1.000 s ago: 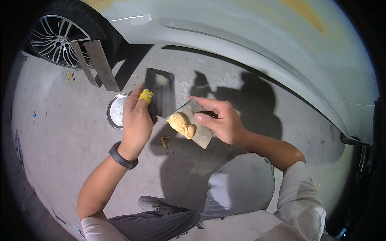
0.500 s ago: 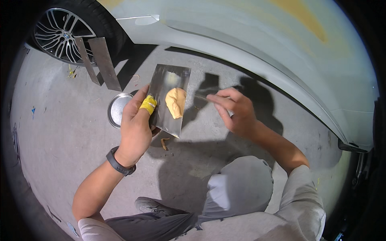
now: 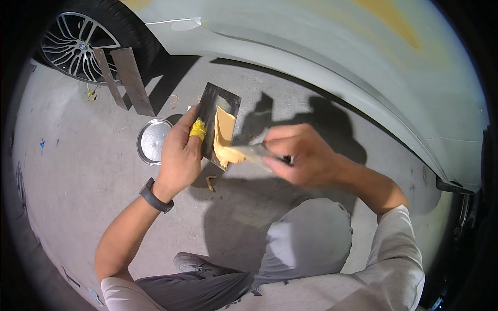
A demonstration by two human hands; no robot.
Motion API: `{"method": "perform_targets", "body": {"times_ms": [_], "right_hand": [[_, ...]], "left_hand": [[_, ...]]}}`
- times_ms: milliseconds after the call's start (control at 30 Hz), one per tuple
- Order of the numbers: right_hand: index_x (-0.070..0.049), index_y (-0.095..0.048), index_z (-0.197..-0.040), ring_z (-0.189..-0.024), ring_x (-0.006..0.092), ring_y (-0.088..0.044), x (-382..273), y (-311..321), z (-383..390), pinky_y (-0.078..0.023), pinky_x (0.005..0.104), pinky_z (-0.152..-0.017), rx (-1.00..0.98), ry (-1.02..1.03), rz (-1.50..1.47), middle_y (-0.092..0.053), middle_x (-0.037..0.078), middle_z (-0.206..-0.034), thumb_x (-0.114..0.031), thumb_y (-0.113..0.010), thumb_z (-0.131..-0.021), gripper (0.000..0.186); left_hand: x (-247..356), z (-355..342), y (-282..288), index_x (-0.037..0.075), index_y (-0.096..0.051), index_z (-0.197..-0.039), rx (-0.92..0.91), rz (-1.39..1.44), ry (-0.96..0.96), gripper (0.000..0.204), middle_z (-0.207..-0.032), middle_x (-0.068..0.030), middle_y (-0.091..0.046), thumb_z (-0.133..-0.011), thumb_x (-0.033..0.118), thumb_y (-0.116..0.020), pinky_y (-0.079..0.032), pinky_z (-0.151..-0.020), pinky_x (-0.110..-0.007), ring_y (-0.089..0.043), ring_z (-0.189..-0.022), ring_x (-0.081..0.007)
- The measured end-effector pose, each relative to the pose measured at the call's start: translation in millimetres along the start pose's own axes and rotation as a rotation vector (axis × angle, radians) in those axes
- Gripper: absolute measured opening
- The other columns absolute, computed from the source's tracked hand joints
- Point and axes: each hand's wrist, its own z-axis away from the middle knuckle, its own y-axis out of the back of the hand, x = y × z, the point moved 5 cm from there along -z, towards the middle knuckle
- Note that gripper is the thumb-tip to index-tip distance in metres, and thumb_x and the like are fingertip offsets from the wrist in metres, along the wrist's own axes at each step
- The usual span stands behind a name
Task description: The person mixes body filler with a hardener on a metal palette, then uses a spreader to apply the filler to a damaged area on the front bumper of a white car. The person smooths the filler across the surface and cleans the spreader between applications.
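Note:
My left hand (image 3: 179,160) grips a flat rectangular metal plate (image 3: 209,98) by its left side, tilted above the floor. Yellow wrapping (image 3: 197,129) shows at the thumb. A mass of pale orange-yellow body filler (image 3: 225,129) lies on the plate, smeared along it with a thicker ridge at the lower end. Pinched in my right hand (image 3: 306,155) is a thin metal putty spreader (image 3: 254,154), slightly blurred. Its left edge touches the filler at the plate's lower right. My fingers hide part of the spreader.
A round silver lid (image 3: 154,141) lies on the concrete floor left of the plate. Two metal strips (image 3: 133,80) lean by the car wheel (image 3: 80,46). A pale car body (image 3: 311,39) with yellowish patches spans the top and right. A curled filler scrap (image 3: 210,183) lies below the plate.
My right hand has moved down and left, bringing the spreader onto the plate. The rounded lump of filler is now flattened and drawn toward the lower end. The plate has turned slightly.

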Motion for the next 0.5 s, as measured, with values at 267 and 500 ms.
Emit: {"method": "perform_targets", "body": {"times_ms": [267,500], "right_hand": [[0.000,-0.071,-0.089,-0.071,0.0301,-0.066,0.3,-1.2,1.7,-0.052,0.0382,-0.060,0.034,0.030,0.081,-0.067,0.010,-0.091,-0.004,-0.074,-0.082,0.008],[0.003,-0.072,-0.092,-0.069,0.0289,-0.066,5.3,-8.3,8.5,-0.052,0.0368,-0.058,0.061,0.111,0.046,-0.066,0.014,-0.086,0.001,-0.075,-0.080,0.012]], "left_hand": [[-4.9,-6.0,6.2,-0.007,-0.042,-0.153,-0.026,-0.096,-0.128,0.059,-0.125,-0.0126,-0.066,-0.095,-0.006,-0.031,-0.052,-0.090,-0.027,-0.065,-0.102,-0.0130],[-1.4,-2.0,8.7,-0.007,-0.051,-0.145,0.106,-0.106,-0.140,0.057,-0.119,-0.0237,-0.070,-0.091,-0.002,-0.037,-0.050,-0.096,-0.033,-0.069,-0.110,-0.0303]]}}
